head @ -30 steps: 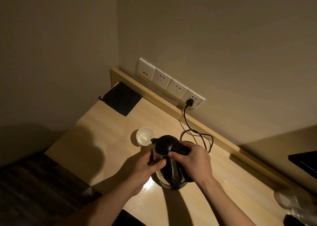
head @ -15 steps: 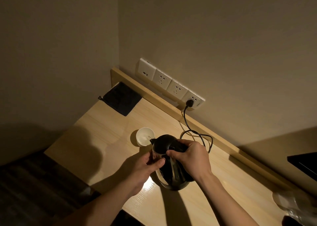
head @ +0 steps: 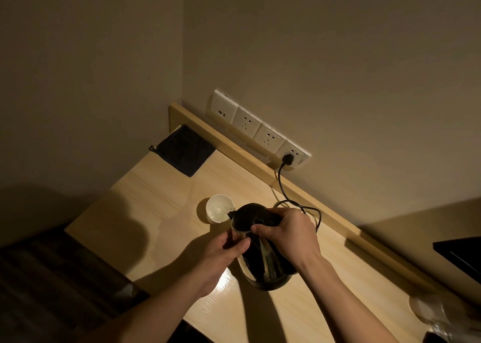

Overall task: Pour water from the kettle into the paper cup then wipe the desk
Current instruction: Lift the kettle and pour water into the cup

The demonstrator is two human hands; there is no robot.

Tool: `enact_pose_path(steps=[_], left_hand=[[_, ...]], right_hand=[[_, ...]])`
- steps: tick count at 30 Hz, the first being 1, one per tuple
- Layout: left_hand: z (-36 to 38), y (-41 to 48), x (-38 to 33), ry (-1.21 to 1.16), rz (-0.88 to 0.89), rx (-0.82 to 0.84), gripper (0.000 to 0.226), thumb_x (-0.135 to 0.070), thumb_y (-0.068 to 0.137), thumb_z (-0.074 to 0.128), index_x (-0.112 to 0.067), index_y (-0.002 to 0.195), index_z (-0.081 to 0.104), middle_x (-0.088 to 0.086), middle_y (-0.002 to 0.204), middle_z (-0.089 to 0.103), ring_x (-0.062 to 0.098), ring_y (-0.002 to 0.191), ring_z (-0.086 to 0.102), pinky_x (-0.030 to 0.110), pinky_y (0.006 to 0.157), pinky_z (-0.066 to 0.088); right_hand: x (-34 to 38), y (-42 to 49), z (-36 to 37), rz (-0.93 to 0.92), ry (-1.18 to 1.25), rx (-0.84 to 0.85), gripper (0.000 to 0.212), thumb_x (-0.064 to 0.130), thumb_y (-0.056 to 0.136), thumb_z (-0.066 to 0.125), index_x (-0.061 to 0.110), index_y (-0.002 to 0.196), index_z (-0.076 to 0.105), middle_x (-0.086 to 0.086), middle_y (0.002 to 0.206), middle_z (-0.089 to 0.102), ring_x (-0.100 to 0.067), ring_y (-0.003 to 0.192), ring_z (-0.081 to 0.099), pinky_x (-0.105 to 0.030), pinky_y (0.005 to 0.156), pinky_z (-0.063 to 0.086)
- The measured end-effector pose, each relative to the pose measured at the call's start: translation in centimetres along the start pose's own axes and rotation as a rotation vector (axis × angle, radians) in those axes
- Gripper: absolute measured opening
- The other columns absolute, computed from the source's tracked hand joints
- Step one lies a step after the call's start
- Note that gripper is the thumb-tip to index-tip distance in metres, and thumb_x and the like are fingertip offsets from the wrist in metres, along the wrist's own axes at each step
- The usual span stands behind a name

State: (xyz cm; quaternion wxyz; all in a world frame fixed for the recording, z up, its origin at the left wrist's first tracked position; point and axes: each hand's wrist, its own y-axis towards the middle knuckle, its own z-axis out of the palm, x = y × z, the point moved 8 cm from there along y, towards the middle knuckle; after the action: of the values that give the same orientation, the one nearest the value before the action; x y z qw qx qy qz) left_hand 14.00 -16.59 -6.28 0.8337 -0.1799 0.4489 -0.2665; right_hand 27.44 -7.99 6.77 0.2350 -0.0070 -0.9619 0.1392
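Observation:
A dark steel kettle (head: 263,259) with a black lid is tilted toward a white paper cup (head: 218,210) on the light wooden desk (head: 161,202). Its spout hangs at the cup's right rim, and a thin stream of water seems to enter the cup. My right hand (head: 289,234) grips the kettle's black handle from above. My left hand (head: 223,254) holds the kettle's left side, thumb against the metal body. A black cloth (head: 183,152) lies flat in the desk's far left corner.
A black cord (head: 282,186) runs from a wall socket strip (head: 256,130) down behind the kettle. A raised wooden ledge (head: 260,165) lines the back of the desk. Clear glassware (head: 442,316) sits at the lower right edge. A dark object (head: 460,254) juts in at right.
The kettle has moved slightly left and tipped further, bringing its spout to the cup's rim. Both hands have kept their hold.

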Motion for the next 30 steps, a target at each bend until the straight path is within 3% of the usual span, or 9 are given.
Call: enact_pose_path(steps=[5, 15, 21, 30], left_hand=[[0.2, 0.1, 0.0, -0.055, -0.014, -0.002, 0.058, -0.039, 0.079, 0.084, -0.026, 0.133, 0.068, -0.003, 0.130, 0.076, 0.018, 0.131, 0.065, 0.049, 0.124, 0.038], [-0.1, 0.5, 0.3, -0.081, 0.003, -0.013, 0.080, -0.055, 0.064, 0.091, -0.025, 0.134, 0.068, -0.001, 0.131, 0.076, 0.021, 0.132, 0.064, 0.050, 0.124, 0.038], [0.0, 0.3, 0.2, -0.106, -0.012, -0.018, 0.055, -0.038, 0.081, 0.082, -0.023, 0.132, 0.068, -0.002, 0.128, 0.077, 0.019, 0.130, 0.065, 0.048, 0.124, 0.039], [0.1, 0.2, 0.2, -0.116, -0.013, -0.016, 0.058, -0.038, 0.080, 0.082, -0.022, 0.134, 0.067, -0.001, 0.129, 0.077, 0.019, 0.131, 0.065, 0.047, 0.123, 0.040]], right_hand=[[0.7, 0.5, -0.4, -0.012, -0.053, 0.005, 0.063, 0.056, 0.078, 0.084, 0.022, 0.129, 0.072, 0.003, 0.108, 0.078, -0.015, 0.094, 0.072, -0.033, 0.079, 0.063], [1.4, 1.2, -0.1, -0.023, -0.088, 0.034, 0.061, 0.057, 0.077, 0.084, 0.022, 0.125, 0.073, 0.004, 0.104, 0.077, -0.014, 0.091, 0.072, -0.034, 0.077, 0.064], [1.5, 1.4, -0.1, -0.025, -0.108, 0.034, 0.060, 0.058, 0.076, 0.083, 0.023, 0.124, 0.074, 0.004, 0.102, 0.078, -0.015, 0.089, 0.072, -0.037, 0.077, 0.064], [1.8, 1.6, 0.1, -0.035, -0.120, 0.049, 0.059, 0.058, 0.077, 0.083, 0.021, 0.122, 0.074, 0.003, 0.102, 0.077, -0.015, 0.090, 0.072, -0.036, 0.077, 0.064]])
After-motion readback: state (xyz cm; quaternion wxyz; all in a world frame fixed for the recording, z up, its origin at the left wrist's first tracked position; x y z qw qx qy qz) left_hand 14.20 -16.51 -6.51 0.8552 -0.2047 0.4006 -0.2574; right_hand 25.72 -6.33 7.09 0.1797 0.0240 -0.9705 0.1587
